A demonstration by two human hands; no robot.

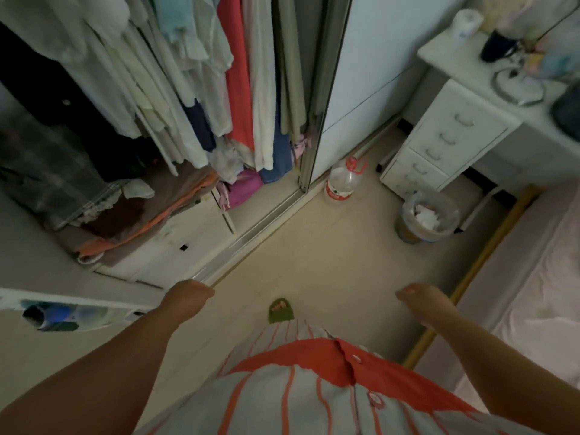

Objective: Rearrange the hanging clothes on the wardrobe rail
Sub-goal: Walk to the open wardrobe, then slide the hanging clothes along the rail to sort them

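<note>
— Where are the hanging clothes [175, 73]?

— Up at ten to twelve o'clock, inside the open wardrobe [175, 246]: pale shirts crowded together, a coral garment [237, 80] near twelve, a dark coat [40, 89] out at ten. The rail itself is out of sight above the top edge.

— And the hands?

— Both low, well apart from the clothes. The left hand [188, 296] hangs at about seven o'clock over the wardrobe's sliding track, fingers curled under loosely, nothing in them. The right hand [420, 298] is at about five o'clock, fingers loosely bent and pointing toward the floor, also holding nothing (the frame is a little blurred, so the fingertips are soft).

— What lies below the clothes?

— Folded piles [131, 221] on the wardrobe's white drawer unit, brown and orange, with pink and purple bundles [244, 186] nearer the door frame.

— Anything else on the floor?

— A clear water jug [340, 180] with a red label at one o'clock, just beside the mirrored sliding door [317, 89]. A bin [426, 218] with crumpled paper at two o'clock, near a white desk [464, 120] with drawers. A green slipper [281, 310] shows at six.
</note>
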